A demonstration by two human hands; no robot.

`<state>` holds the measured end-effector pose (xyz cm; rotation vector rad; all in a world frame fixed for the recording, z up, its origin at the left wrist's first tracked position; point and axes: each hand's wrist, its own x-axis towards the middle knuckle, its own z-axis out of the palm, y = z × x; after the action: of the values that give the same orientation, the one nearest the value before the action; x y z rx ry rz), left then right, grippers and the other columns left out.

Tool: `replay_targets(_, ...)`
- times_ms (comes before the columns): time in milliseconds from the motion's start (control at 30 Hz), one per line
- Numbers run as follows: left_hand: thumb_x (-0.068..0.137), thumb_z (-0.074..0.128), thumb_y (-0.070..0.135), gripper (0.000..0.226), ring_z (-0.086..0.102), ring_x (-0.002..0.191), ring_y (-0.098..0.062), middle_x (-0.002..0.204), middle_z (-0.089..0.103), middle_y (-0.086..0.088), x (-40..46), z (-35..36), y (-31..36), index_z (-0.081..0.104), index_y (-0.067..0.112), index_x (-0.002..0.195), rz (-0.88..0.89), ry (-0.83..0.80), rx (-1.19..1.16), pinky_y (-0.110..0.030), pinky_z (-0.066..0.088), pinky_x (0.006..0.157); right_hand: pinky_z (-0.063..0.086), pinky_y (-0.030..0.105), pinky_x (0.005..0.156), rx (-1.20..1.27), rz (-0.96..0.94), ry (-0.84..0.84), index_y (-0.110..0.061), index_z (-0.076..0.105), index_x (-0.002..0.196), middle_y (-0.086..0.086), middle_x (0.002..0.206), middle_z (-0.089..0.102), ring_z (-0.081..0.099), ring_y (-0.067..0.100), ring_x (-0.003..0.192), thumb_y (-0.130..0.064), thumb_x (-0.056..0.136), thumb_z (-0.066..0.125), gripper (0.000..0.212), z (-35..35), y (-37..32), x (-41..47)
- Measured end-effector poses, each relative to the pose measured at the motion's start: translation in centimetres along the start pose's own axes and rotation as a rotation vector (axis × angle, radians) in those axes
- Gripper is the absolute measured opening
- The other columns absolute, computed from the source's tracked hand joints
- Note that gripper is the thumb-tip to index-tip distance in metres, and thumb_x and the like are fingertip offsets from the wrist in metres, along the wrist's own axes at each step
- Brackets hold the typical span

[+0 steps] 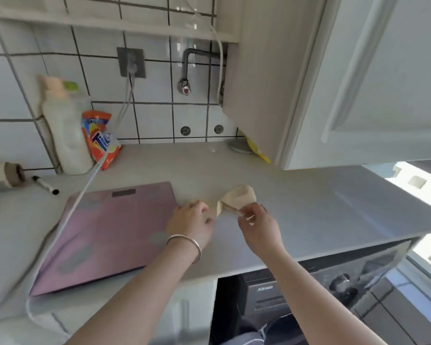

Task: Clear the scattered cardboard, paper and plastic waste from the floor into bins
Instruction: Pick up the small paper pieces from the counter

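- Crumpled beige paper (239, 195) lies on the white counter (309, 207), right of a pink scale (110, 232).
- Right hand (258, 226) pinches its near edge.
- Left hand (190, 220), fingers curled, grips the paper's left end.

A pale countertop (296, 215) carries a pink flat scale (105, 235) left of the hands, a crumpled beige paper piece (239, 195) at the fingertips, and beyond them a white bottle (65, 135), orange packet (100, 140), black marker (45, 184)
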<state>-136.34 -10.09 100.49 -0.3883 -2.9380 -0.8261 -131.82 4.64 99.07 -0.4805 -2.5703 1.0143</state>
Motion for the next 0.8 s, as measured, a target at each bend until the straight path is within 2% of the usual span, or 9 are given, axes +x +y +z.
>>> replay_targets(100,0.086,0.051,0.044,0.045,0.043,0.121,-0.030,0.132,0.047,-0.005,2.8,0.5,-0.1,0.050,0.024,0.126,-0.039,-0.044,0.118,-0.035,0.038,0.100,0.043,0.030,0.085,-0.229,-0.071,-0.041,-0.020,0.053,0.121,0.001,0.126,0.049,0.041,0.023,0.118,-0.022,0.086,0.057,0.036,1.0,0.5,3.8)
replay_targets(233,0.081,0.046,0.064,0.068,0.044,0.122,-0.034,0.135,0.042,-0.009,5.5,2.3,-0.5,0.042,0.019,0.132,-0.060,-0.185,0.222,-0.037,0.037,0.100,0.035,0.033,0.105,-0.462,-0.099,-0.214,-0.031,0.030,0.142,0.000,0.146,0.025,0.020,0.024,0.135,-0.032,0.079,0.060,0.070,2.0,1.2,7.0)
replay_targets(367,0.081,0.044,0.062,0.065,0.046,0.120,-0.036,0.132,0.042,-0.010,7.8,3.1,-0.4,0.043,0.019,0.129,-0.034,-0.265,0.316,-0.038,0.039,0.098,0.022,0.039,0.115,-0.584,-0.069,-0.349,-0.036,0.014,0.147,0.002,0.156,0.000,-0.001,0.028,0.144,-0.043,0.075,0.065,0.089,2.5,1.4,9.8)
replay_targets(433,0.082,0.046,0.055,0.059,0.046,0.119,-0.037,0.132,0.041,-0.010,8.7,3.4,-0.3,0.043,0.020,0.129,0.014,-0.291,0.356,-0.038,0.039,0.097,0.019,0.040,0.117,-0.614,-0.053,-0.371,-0.037,0.012,0.148,0.003,0.157,-0.007,-0.003,0.029,0.145,-0.046,0.075,0.066,0.092,2.5,1.5,11.0)
replay_targets(567,0.081,0.047,0.047,0.052,0.044,0.119,-0.037,0.133,0.039,-0.009,10.4,3.5,-0.4,0.044,0.021,0.126,0.058,-0.361,0.306,-0.040,0.040,0.097,0.018,0.041,0.117,-0.599,-0.022,-0.317,-0.039,0.015,0.147,0.001,0.158,-0.008,-0.001,0.028,0.145,-0.047,0.072,0.070,0.094,2.2,1.0,13.4)
replay_targets(700,0.081,0.047,0.044,0.048,0.044,0.116,-0.035,0.133,0.037,-0.008,11.4,3.7,-1.1,0.046,0.024,0.125,0.091,-0.397,0.229,-0.037,0.040,0.099,0.016,0.042,0.117,-0.625,0.007,-0.356,-0.041,0.012,0.147,0.002,0.158,-0.006,-0.005,0.027,0.146,-0.046,0.069,0.073,0.099,1.9,0.7,15.5)
replay_targets(800,0.078,0.051,0.044,0.050,0.043,0.116,-0.034,0.135,0.033,-0.004,11.9,3.7,-1.8,0.046,0.030,0.126,0.107,-0.417,0.166,-0.034,0.038,0.102,0.026,0.038,0.114,-0.593,0.041,-0.361,-0.039,0.019,0.146,0.002,0.154,0.015,0.013,0.025,0.142,-0.046,0.068,0.072,0.095,2.4,1.1,16.0)
